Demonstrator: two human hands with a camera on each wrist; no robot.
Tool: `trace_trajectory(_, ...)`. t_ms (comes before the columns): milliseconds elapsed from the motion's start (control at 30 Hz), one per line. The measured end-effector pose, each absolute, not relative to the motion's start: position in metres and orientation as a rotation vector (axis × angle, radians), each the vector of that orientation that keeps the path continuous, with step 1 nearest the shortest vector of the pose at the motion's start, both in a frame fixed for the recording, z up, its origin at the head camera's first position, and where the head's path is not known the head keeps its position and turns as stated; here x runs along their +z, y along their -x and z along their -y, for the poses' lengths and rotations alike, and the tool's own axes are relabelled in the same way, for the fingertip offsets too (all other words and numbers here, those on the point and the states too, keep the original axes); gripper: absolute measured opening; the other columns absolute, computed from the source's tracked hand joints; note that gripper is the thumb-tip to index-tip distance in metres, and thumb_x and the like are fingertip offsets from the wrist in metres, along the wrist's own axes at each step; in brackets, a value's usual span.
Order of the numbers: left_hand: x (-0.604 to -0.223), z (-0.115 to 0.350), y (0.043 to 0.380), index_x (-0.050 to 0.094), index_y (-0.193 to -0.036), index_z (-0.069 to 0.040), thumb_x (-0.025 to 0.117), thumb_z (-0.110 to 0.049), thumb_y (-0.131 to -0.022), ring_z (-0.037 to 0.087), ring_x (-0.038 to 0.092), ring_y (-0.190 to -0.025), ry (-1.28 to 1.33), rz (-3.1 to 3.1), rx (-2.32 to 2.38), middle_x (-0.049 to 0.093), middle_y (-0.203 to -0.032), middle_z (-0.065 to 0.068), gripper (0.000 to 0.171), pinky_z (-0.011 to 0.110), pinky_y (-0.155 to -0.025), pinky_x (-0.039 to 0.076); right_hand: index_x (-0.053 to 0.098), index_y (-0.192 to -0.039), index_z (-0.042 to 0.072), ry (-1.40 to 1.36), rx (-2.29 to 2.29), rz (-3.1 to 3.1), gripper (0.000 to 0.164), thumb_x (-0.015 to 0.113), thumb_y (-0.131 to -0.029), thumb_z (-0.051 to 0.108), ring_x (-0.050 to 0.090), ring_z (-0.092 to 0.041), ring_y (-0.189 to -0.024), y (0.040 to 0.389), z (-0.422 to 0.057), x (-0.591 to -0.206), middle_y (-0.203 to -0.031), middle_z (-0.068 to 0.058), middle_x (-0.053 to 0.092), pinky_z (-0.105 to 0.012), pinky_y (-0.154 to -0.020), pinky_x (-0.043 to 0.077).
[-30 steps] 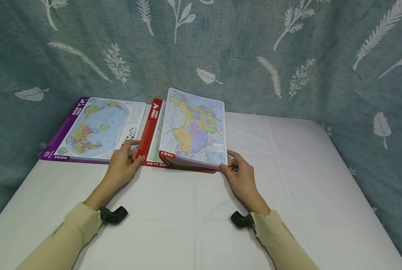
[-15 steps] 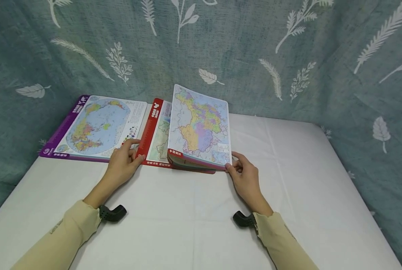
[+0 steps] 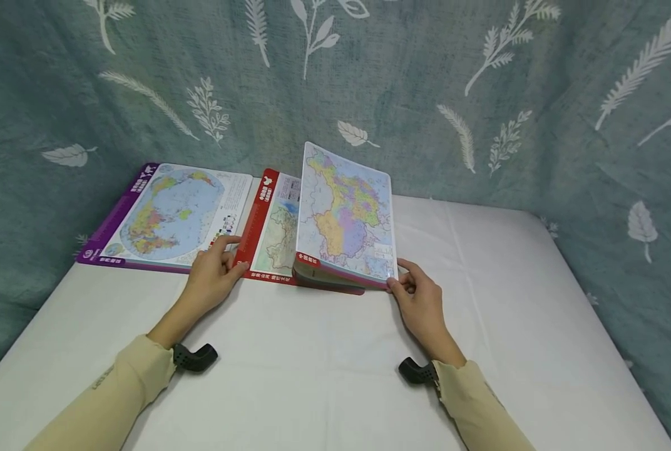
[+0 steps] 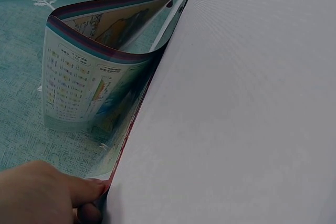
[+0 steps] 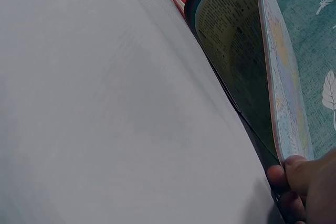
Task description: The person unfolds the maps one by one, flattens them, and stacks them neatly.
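Note:
A red-edged folded map (image 3: 256, 219) lies on the white-covered table, its strip along the left side. My left hand (image 3: 214, 275) pinches its near left corner; the thumb on top shows in the left wrist view. Over the lower layer stands a raised, tilted map panel (image 3: 345, 213) with a coloured country map. At that panel's near right corner, my right hand (image 3: 422, 300) pinches the edge between thumb and fingers. Both wrist views show the sheets bowed in a loop, with printed text on an inner face (image 5: 228, 35).
A purple-edged map (image 3: 172, 213) lies flat at the left, beside the red one. Behind the table hangs a green curtain (image 3: 403, 81) with white leaf prints. White cloth (image 3: 324, 363) covers the table.
The raised panel has shifted right with my right hand, baring more of the lower map layer. My left hand stays at the red corner. The head view has moved slightly.

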State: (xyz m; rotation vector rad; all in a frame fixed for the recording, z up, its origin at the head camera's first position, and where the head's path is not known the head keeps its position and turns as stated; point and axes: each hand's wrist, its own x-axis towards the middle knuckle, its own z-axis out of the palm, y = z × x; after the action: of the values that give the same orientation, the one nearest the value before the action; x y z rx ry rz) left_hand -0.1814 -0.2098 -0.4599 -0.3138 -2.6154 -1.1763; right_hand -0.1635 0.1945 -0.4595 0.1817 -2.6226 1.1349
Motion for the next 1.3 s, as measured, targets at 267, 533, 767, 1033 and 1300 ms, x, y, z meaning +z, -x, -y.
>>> trace_trajectory(267, -0.460, 0.209, 0.181, 0.052, -0.138, 0.005, 0.075, -0.005, -0.094, 0.008, 0.040, -0.053, 0.307, 2.627, -1.176, 0.047, -0.061, 0.000, 0.050, 0.040, -0.081, 0.024, 0.062, -0.140, 0.002, -0.155, 1.092, 2.615, 0.043, 0.073, -0.100, 0.012, 0.066, -0.017, -0.078, 0.161, -0.206, -0.460, -0.087, -0.008, 0.075, -0.014, -0.071, 0.046)
trace_trajectory(533, -0.459, 0.210, 0.181, 0.053, -0.137, 0.005, 0.074, -0.004, -0.094, 0.007, 0.037, -0.052, 0.317, 2.620, -1.170, 0.047, -0.060, -0.001, 0.049, 0.040, -0.080, 0.025, 0.062, -0.141, 0.005, -0.117, 1.061, 2.629, 0.042, 0.072, -0.101, 0.011, 0.065, -0.015, -0.077, 0.160, -0.221, -0.459, -0.088, -0.007, 0.075, -0.011, -0.069, 0.045)
trace_trajectory(767, -0.460, 0.209, 0.182, 0.053, -0.137, 0.007, 0.074, -0.003, -0.094, 0.007, 0.037, -0.051, 0.339, 2.601, -1.182, 0.045, -0.060, -0.002, 0.049, 0.040, -0.082, 0.027, 0.062, -0.141, 0.004, -0.096, 1.055, 2.627, 0.042, 0.072, -0.100, 0.010, 0.066, -0.013, -0.076, 0.159, -0.231, -0.461, -0.090, -0.009, 0.074, -0.009, -0.067, 0.045)
trace_trajectory(1033, -0.460, 0.208, 0.181, 0.052, -0.138, 0.007, 0.073, -0.004, -0.095, 0.009, 0.038, -0.052, 0.318, 2.615, -1.180, 0.046, -0.060, -0.001, 0.049, 0.040, -0.082, 0.027, 0.063, -0.140, 0.004, -0.084, 1.048, 2.622, 0.040, 0.072, -0.101, 0.010, 0.063, -0.009, -0.073, 0.156, -0.245, -0.459, -0.088, -0.010, 0.076, -0.009, -0.066, 0.045)
trace_trajectory(1300, -0.460, 0.210, 0.181, 0.052, -0.137, 0.006, 0.074, -0.004, -0.094, 0.006, 0.037, -0.052, 0.320, 2.613, -1.178, 0.047, -0.061, -0.001, 0.049, 0.040, -0.082, 0.026, 0.064, -0.137, 0.000, -0.082, 1.041, 2.586, 0.038, 0.071, -0.101, 0.009, 0.061, -0.004, -0.070, 0.153, -0.263, -0.460, -0.087, -0.012, 0.076, -0.008, -0.064, 0.044)
